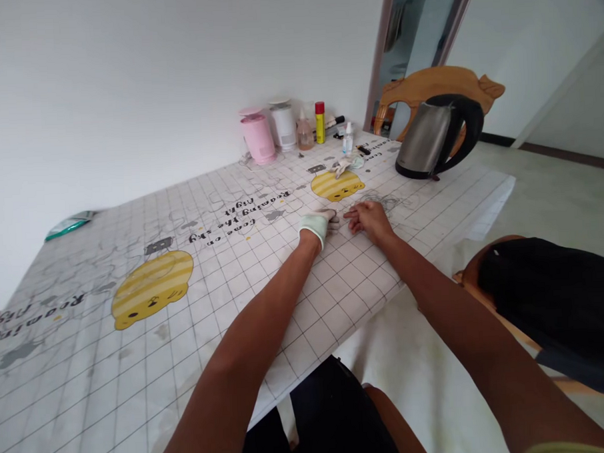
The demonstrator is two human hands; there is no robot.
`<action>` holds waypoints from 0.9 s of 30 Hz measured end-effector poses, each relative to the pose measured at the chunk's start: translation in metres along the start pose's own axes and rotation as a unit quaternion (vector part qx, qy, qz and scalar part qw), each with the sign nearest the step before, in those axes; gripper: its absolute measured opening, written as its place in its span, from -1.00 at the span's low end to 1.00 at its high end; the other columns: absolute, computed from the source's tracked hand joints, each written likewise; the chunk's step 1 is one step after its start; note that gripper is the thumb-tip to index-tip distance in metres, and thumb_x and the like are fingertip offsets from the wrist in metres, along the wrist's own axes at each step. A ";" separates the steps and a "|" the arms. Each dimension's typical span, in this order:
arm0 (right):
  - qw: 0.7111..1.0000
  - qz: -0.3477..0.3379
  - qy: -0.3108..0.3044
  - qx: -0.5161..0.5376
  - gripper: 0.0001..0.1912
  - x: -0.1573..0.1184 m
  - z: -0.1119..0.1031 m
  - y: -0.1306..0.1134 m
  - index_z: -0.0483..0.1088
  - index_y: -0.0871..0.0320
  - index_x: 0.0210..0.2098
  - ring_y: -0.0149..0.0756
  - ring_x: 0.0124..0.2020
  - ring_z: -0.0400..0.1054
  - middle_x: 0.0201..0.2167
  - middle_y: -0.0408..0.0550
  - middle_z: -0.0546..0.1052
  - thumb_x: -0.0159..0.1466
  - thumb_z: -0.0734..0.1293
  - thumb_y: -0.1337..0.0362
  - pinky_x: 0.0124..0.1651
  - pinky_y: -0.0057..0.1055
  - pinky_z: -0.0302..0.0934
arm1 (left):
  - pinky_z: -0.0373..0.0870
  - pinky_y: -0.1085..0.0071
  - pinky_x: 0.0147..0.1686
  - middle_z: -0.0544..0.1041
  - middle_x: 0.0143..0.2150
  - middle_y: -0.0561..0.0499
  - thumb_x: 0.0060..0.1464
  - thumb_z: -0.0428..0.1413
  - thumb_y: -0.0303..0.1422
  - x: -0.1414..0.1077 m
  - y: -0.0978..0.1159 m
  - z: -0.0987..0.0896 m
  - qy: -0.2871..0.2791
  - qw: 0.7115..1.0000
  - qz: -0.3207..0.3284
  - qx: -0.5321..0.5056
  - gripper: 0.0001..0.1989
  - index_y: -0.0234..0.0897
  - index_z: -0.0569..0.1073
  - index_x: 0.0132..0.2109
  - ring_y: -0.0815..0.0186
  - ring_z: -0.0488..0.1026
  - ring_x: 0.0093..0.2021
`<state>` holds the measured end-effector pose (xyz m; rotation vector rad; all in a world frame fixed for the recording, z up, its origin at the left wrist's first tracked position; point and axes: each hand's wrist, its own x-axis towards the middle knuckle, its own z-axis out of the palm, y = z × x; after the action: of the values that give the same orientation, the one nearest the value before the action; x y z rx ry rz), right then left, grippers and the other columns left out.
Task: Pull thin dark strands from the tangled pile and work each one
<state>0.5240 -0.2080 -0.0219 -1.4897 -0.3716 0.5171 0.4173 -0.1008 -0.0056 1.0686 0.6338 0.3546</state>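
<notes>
My left hand (322,221) wears a white glove with a pale green cuff and rests low over the table, its fingers curled inward. Just to its right is my bare right hand (368,221), fingers bent and pointing toward the glove. A narrow gap separates the two hands. Whatever the fingertips hold is too thin or hidden to make out. Beside and behind my right hand lies a loose tangle of thin, dark wire-like strands (392,202). Farther back, a second whitish glove (344,165) lies crumpled on the printed tablecloth (264,281).
A steel kettle (423,141) with a black handle stands at the right. Along the wall are a pink container (258,138), a white one (283,127), a yellow can (320,124) and small bottles. A green-edged packet (70,225) lies far left. Dark cloth (560,295) covers a chair.
</notes>
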 end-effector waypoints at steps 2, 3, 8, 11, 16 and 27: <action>1.000 -0.004 0.013 -0.012 -0.83 0.003 0.001 0.002 0.33 0.12 -0.31 -0.36 -0.62 0.43 -0.41 0.02 0.63 0.45 0.33 0.34 -0.66 -0.49 0.30 | 0.19 0.49 -0.58 0.44 -0.54 0.09 0.18 0.22 -0.50 -0.003 0.002 -0.005 -0.003 1.000 0.010 0.018 -0.88 -0.31 0.44 -0.31 0.47 0.31 -0.63; 1.000 -0.005 0.017 -0.014 -0.83 0.005 0.001 0.003 0.33 0.12 -0.32 -0.36 -0.62 0.44 -0.42 0.02 0.62 0.43 0.34 0.36 -0.66 -0.49 0.30 | 0.16 0.49 -0.59 0.43 -0.55 0.10 0.18 0.22 -0.50 -0.005 0.003 -0.008 -0.004 1.000 0.015 0.025 -0.87 -0.30 0.43 -0.32 0.48 0.29 -0.64; 0.998 -0.046 0.037 -0.020 -0.85 0.001 -0.005 -0.001 0.35 0.12 -0.32 -0.48 -0.69 0.31 -0.39 -0.04 0.61 0.40 0.37 0.33 -0.71 -0.55 0.17 | 0.23 0.49 -0.58 0.48 -0.49 0.08 0.20 0.24 -0.45 -0.030 0.020 -0.035 -0.012 0.998 0.050 0.045 -0.93 -0.33 0.48 -0.24 0.47 0.36 -0.61; 0.987 -0.147 0.033 -0.046 -0.80 -0.014 -0.005 -0.006 0.41 0.13 -0.33 -0.52 -0.69 0.24 -0.41 -0.09 0.59 0.41 0.37 0.20 -0.71 -0.56 0.08 | 0.28 0.47 -0.57 0.48 -0.48 0.07 0.27 0.17 -0.46 -0.059 0.036 -0.057 -0.017 0.995 0.073 0.070 -0.95 -0.35 0.50 -0.21 0.45 0.39 -0.61; 0.969 -0.214 -0.122 -0.034 -0.61 -0.057 0.027 -0.023 0.54 0.14 -0.24 -0.35 -0.46 0.45 -0.35 0.00 0.61 0.34 0.44 -0.09 -0.55 -0.50 0.29 | 0.32 0.46 -0.56 0.52 -0.45 0.02 0.26 0.20 -0.44 -0.125 0.055 -0.100 0.014 0.991 0.091 0.095 -0.92 -0.39 0.53 -0.19 0.44 0.42 -0.60; 0.904 -0.086 -0.408 0.092 -0.64 -0.142 0.166 -0.051 0.64 0.15 -0.29 -0.18 -0.20 0.53 -0.22 0.10 0.66 0.19 0.60 -0.03 -0.16 -0.29 0.44 | 0.43 0.42 -0.43 0.65 -0.26 -0.11 0.20 0.31 -0.31 -0.226 0.044 -0.196 0.089 0.989 0.117 0.005 -0.77 -0.39 0.56 -0.09 0.40 0.50 -0.48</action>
<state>0.3206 -0.1452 0.0500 -0.9818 -1.0676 0.9979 0.1199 -0.0708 0.0386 1.1315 0.6702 0.6568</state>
